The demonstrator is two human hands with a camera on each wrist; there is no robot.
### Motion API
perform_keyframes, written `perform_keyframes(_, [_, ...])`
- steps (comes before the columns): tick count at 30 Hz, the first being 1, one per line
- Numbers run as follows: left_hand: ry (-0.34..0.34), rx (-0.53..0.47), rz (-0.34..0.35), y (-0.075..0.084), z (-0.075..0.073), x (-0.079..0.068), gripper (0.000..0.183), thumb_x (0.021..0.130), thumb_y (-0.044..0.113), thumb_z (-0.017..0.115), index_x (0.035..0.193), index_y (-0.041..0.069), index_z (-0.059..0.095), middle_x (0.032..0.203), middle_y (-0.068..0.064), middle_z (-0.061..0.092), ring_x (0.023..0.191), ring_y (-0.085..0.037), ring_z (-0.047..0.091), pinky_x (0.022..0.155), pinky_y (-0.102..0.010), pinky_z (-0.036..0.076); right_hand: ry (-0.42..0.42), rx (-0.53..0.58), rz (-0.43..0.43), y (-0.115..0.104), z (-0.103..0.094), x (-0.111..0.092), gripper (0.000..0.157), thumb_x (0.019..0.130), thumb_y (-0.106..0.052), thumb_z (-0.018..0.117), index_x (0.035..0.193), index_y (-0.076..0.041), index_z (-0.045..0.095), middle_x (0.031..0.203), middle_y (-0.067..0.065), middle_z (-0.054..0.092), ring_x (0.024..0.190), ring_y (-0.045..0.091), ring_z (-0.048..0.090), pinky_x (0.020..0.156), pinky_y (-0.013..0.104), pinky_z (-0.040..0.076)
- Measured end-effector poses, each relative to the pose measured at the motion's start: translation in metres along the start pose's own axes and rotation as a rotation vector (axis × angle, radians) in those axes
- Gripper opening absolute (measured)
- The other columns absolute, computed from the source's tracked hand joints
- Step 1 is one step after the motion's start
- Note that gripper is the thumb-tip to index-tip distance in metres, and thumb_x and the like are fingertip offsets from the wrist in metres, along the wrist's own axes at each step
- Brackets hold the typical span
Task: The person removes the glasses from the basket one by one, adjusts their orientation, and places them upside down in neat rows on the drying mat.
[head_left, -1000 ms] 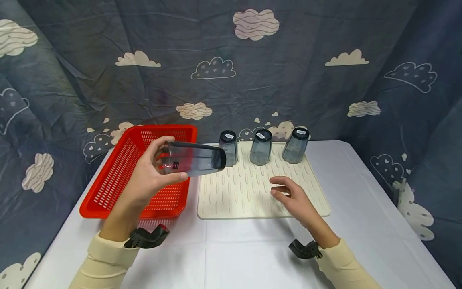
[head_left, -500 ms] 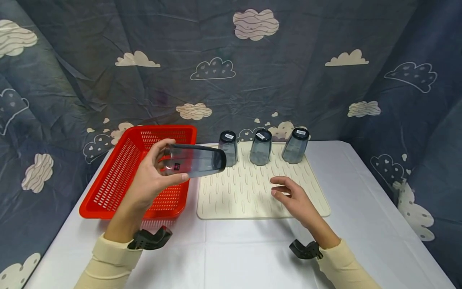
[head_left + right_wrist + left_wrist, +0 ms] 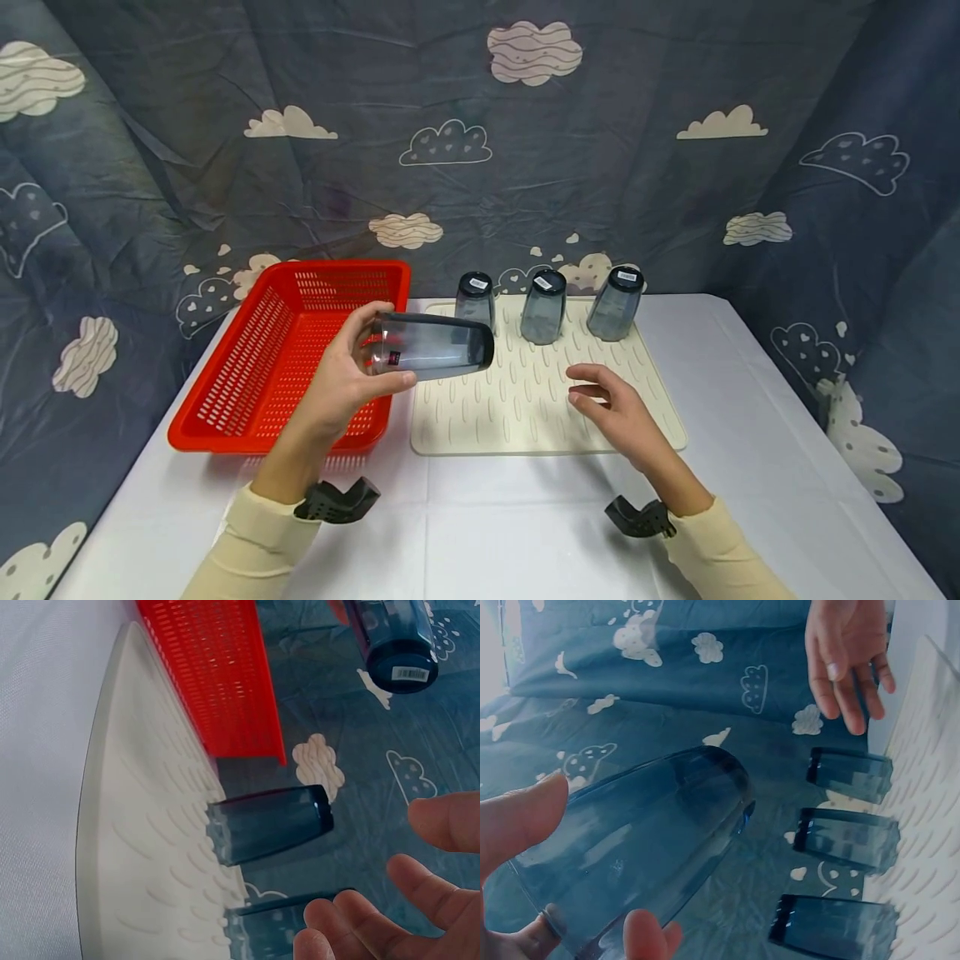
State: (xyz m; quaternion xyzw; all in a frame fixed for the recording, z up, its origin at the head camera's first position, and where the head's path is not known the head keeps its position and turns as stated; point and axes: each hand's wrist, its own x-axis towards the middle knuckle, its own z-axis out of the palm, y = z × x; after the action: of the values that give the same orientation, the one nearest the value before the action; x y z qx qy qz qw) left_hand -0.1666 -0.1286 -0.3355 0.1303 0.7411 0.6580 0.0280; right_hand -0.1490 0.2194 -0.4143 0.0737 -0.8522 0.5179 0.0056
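Note:
My left hand point(image 3: 341, 383) grips a smoky blue-grey drinking glass point(image 3: 438, 346) near its rim. The glass lies sideways in the air, its dark base toward the right, over the left edge of a cream ridged mat point(image 3: 502, 417). In the left wrist view the thumb and fingers wrap round the glass point(image 3: 637, 840). My right hand point(image 3: 618, 412) hovers above the mat's right part, fingers loosely bent, holding nothing. Upside down along the mat's back edge stand three like glasses: a left one point(image 3: 476, 302), a middle one point(image 3: 543, 308) and a right one point(image 3: 616, 304).
A red perforated plastic basket point(image 3: 217, 375) stands left of the mat, with nothing visible inside. Both rest on a white-covered table point(image 3: 495, 533). Behind them hangs a dark cloud-patterned cloth point(image 3: 600, 192). Black camera mounts sit on both wrists.
My left hand has carried the glass to the right and slightly nearer, from over the basket's edge to the mat's left edge. The right hand has hardly moved.

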Motion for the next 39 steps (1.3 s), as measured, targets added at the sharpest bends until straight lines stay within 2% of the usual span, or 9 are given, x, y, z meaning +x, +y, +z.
perform_keyframes(7, [-0.029,-0.021,0.0,-0.01,0.01,0.006,0.08,0.077,0.0,0.077,0.145,0.019,0.038,0.137,-0.01,0.045,0.119,-0.03,0.048,0.092,-0.031,0.051,0.012,-0.025,0.015,0.0,-0.003,-0.001,0.039,0.1,-0.014,0.058,0.137,-0.003,0.051,0.141,0.019,0.054,0.127,0.036,0.057,0.094,0.021,0.048])
perform_keyframes(12, [-0.043,-0.063,0.007,-0.017,0.017,0.009,0.082,0.075,-0.002,0.078,0.144,0.017,0.039,0.136,-0.01,0.046,0.116,-0.028,0.05,0.09,-0.029,0.051,0.02,-0.035,0.012,0.001,-0.006,-0.001,0.039,0.1,-0.015,0.057,0.137,-0.003,0.051,0.141,0.019,0.054,0.126,0.036,0.057,0.094,0.024,0.048])
perform_keyframes(22, [-0.113,-0.155,0.007,-0.032,0.043,0.015,0.084,0.072,-0.007,0.077,0.144,0.013,0.038,0.133,-0.01,0.049,0.11,-0.024,0.056,0.087,-0.028,0.054,0.03,-0.034,0.005,0.002,-0.009,0.0,0.04,0.1,-0.014,0.057,0.136,0.0,0.051,0.141,0.02,0.054,0.125,0.037,0.058,0.092,0.02,0.047])
perform_keyframes(26, [-0.137,-0.228,-0.009,-0.037,0.055,0.016,0.083,0.073,-0.009,0.075,0.144,0.012,0.037,0.134,-0.013,0.048,0.109,-0.023,0.057,0.085,-0.029,0.055,0.028,-0.038,0.002,0.002,-0.011,-0.001,0.04,0.099,-0.013,0.058,0.137,-0.001,0.051,0.141,0.02,0.053,0.126,0.038,0.058,0.091,0.017,0.047])
perform_keyframes(30, [-0.153,-0.278,-0.015,-0.042,0.065,0.017,0.081,0.073,-0.008,0.074,0.143,0.012,0.038,0.136,-0.017,0.047,0.11,-0.024,0.057,0.085,-0.028,0.055,0.019,-0.024,0.01,0.002,-0.014,-0.002,0.04,0.1,-0.014,0.058,0.137,-0.003,0.051,0.142,0.019,0.053,0.126,0.038,0.057,0.091,0.019,0.05])
perform_keyframes(39, [-0.185,-0.325,-0.037,-0.052,0.08,0.018,0.084,0.073,-0.008,0.076,0.145,0.01,0.035,0.136,-0.013,0.047,0.111,-0.023,0.057,0.084,-0.028,0.055,-0.009,0.002,-0.01,0.002,-0.016,-0.002,0.039,0.099,-0.01,0.058,0.136,-0.001,0.051,0.142,0.021,0.051,0.125,0.04,0.057,0.086,0.015,0.05])
